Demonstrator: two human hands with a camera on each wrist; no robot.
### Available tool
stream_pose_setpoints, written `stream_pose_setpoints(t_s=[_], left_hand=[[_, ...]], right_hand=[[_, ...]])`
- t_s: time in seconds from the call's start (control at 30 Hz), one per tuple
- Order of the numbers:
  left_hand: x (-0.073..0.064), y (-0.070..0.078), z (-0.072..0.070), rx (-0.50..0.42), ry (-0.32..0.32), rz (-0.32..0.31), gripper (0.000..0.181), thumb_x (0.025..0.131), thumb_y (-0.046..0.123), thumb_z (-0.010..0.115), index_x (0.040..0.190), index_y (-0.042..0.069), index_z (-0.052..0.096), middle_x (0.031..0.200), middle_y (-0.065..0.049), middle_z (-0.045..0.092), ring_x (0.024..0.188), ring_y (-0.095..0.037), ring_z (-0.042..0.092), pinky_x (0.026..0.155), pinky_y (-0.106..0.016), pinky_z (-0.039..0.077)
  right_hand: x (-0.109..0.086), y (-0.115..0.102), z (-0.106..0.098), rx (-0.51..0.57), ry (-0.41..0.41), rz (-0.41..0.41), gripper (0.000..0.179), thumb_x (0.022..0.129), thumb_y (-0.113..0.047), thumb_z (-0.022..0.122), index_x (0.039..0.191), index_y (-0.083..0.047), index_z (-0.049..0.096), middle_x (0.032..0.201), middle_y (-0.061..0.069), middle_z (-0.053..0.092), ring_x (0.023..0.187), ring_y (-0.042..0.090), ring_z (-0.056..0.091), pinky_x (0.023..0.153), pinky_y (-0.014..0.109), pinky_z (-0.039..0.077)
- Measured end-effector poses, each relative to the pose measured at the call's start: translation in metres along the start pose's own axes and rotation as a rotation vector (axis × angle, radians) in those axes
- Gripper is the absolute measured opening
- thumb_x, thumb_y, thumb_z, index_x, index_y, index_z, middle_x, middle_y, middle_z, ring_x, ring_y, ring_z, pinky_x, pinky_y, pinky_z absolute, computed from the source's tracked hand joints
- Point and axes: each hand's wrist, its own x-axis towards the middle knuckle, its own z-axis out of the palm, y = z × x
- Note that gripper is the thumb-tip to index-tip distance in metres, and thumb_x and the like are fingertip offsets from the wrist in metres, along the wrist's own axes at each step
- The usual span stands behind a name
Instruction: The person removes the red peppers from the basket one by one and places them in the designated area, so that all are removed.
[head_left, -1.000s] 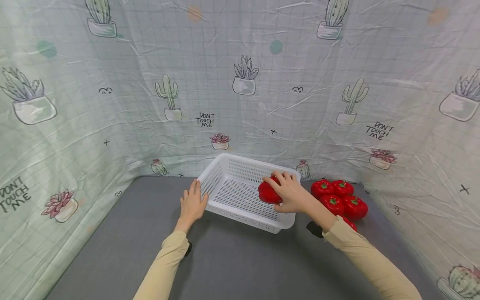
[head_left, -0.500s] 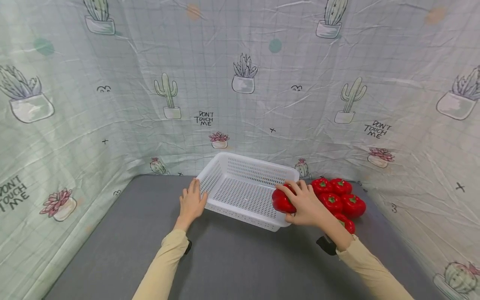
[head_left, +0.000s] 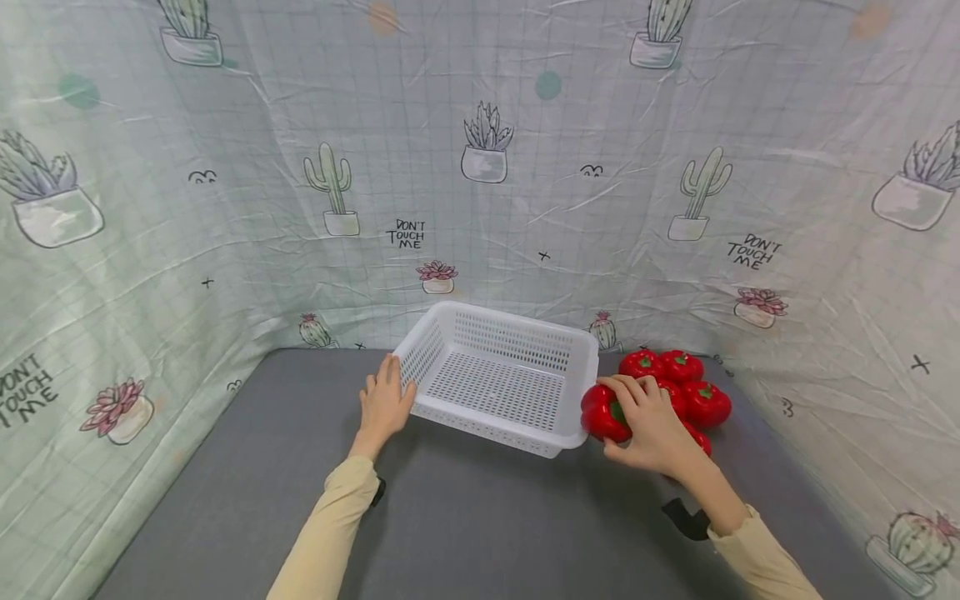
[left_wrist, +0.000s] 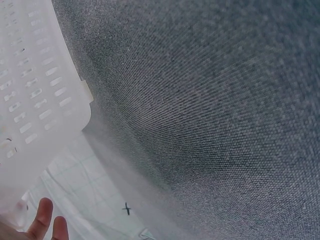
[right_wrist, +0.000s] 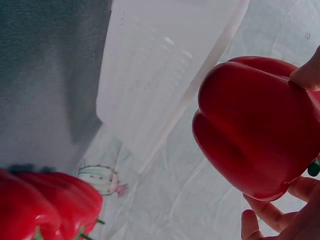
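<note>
My left hand [head_left: 383, 410] holds the left rim of a white perforated plastic basket [head_left: 480, 426], its thumb over the edge. In the left wrist view two straight fingers [left_wrist: 44, 215] show below the basket wall [left_wrist: 42, 95]. My right hand [head_left: 651, 423] grips a red bell pepper [head_left: 602, 414] just outside the basket's right rim. Up close in the right wrist view, the bell pepper [right_wrist: 255, 125] sits between the thumb at its upper edge and fingers below. Its green stem points toward the palm.
Several red bell peppers [head_left: 707, 404] lie grouped right of the basket, partly behind my right hand. A grey cloth-covered table [head_left: 480, 533] spreads in front. A patterned cactus curtain [head_left: 525, 217] rises close behind the basket and along both sides.
My right hand has carried the bell pepper from over the basket's interior to the right, past the rim, near the other peppers. The left hand stays at the basket's left rim.
</note>
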Motion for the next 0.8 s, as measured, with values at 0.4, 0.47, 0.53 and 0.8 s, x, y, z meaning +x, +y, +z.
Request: stream_pose_setpoints(t_s=[0.4,0.47,0.53,0.8], left_hand=[[-0.001,-0.003,0.001,-0.003,0.0,-0.01,0.06,0.09,0.031,0.04,0.139,-0.001,0.025,0.145,-0.019,0.023,0.107,-0.043,0.038,0.077,-0.056,0.033],[-0.002,-0.002,0.001,-0.007,0.001,-0.008,0.06,0.09,0.032,0.04,0.139,-0.001,0.025,0.145,-0.019,0.024,0.107,-0.043,0.038,0.077,-0.056,0.033],[-0.001,-0.002,0.002,-0.005,0.005,-0.003,0.06,0.09,0.032,0.04,0.139,-0.001,0.025,0.145,-0.019,0.024,0.106,-0.043,0.038,0.076,-0.055,0.033],[0.001,-0.001,0.001,-0.006,-0.003,-0.004,0.06,0.09,0.031,0.04,0.139,0.0,0.025,0.145,-0.018,0.023,0.107,-0.042,0.037,0.077,-0.054,0.033]], right_hand=[[-0.032,0.018,-0.013,0.06,0.1,0.059,0.08,0.046,-0.021,0.079,0.118,-0.01,0.049,0.107,0.01,0.048,0.091,0.025,0.039,0.071,0.047,0.04],[-0.039,0.022,-0.016,0.052,0.121,0.068,0.08,0.045,-0.021,0.079,0.118,-0.01,0.049,0.106,0.011,0.048,0.091,0.026,0.04,0.07,0.048,0.039],[-0.045,0.026,-0.018,0.039,0.139,0.075,0.08,0.045,-0.02,0.079,0.118,-0.009,0.05,0.105,0.013,0.049,0.09,0.026,0.039,0.069,0.048,0.038],[-0.063,0.041,-0.025,0.016,0.21,0.114,0.075,0.046,-0.018,0.075,0.115,-0.001,0.05,0.101,0.017,0.051,0.083,0.03,0.04,0.065,0.046,0.034]])
